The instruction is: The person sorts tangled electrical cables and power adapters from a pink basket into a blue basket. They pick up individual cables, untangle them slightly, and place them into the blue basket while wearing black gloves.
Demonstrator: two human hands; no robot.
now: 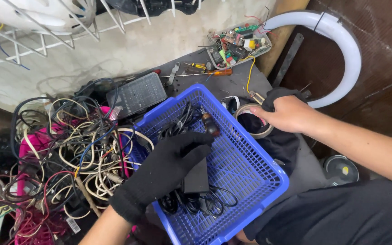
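My left hand point(166, 170), in a black glove, reaches into a blue plastic basket point(250, 181) and rests on a black power adapter point(197, 178) with coiled black cables point(180, 120) around it. A small brown bulb-like part point(209, 123) lies in the basket by my fingertips. My bare right hand point(286, 113) grips a black glove point(277, 136) lying next to a roll of tape point(264, 131), just right of the basket.
A pink basket point(32, 145) full of tangled wires sits at the left. Behind are a dark calculator-like device point(136, 94), an orange-handled screwdriver point(214, 72), a circuit board point(239, 43), a white ring tube lamp point(341, 41) and a white wire rack point(46, 36).
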